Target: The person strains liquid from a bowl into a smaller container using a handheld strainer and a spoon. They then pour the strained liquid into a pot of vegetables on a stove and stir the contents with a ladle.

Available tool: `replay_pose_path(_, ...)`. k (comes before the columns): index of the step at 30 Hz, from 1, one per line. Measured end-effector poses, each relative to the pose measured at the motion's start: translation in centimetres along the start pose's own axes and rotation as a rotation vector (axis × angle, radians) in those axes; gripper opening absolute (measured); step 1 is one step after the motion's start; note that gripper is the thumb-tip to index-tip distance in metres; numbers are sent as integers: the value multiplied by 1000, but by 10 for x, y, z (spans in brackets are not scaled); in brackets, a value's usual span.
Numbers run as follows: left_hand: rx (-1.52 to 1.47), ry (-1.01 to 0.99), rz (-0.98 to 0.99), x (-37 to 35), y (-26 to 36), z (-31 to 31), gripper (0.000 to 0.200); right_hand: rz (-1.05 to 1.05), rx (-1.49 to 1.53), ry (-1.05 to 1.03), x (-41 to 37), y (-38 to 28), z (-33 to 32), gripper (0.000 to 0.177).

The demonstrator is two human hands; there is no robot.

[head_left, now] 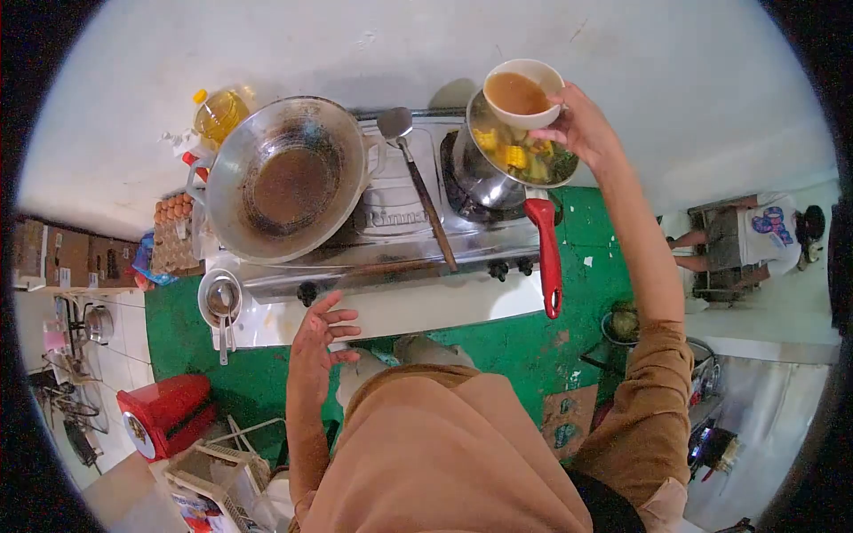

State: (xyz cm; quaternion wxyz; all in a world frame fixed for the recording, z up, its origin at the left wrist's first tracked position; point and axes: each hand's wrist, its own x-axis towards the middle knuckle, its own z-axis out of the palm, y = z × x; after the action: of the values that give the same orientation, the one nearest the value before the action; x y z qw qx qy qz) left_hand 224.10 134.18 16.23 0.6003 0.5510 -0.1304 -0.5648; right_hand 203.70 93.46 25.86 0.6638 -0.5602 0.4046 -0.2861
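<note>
My right hand (582, 129) grips a white cup (524, 69) by its right side, above the far part of a saucepan. Brown liquid (517, 93) fills much of the cup. Under it, the steel saucepan (487, 178) with a red handle (544, 253) holds corn pieces (515, 156) and green vegetables; it stands on the stove's right burner. Away from everything, my left hand (324, 338) hangs in front of the stove with fingers apart and nothing in them. A large wok (233, 209) with dark oily residue sits on the left burner.
Across the stove (391, 213) lies a long-handled spatula (422, 191). A bowl with a strainer (222, 298) is at the stove's left front. Further left are egg trays (173, 235) and an oil bottle (219, 115). A person (755, 235) is at the far right.
</note>
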Motion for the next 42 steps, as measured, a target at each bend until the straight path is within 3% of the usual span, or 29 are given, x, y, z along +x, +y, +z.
replay_pose_path(12,-16,17,-8,1,0,-1,60,-2,23,69,32,1,-18,47)
replay_pose_path(14,-18,16,-7,1,0,-1,60,-12,76,111,31,-2,-20,55)
replay_pose_path(20,-40,-1,-13,2,-1,0,60,-14,79,148,37,1,-40,57)
replay_pose_path(42,32,-43,-12,0,-2,10,65,-5,26,214,-30,2,-61,56)
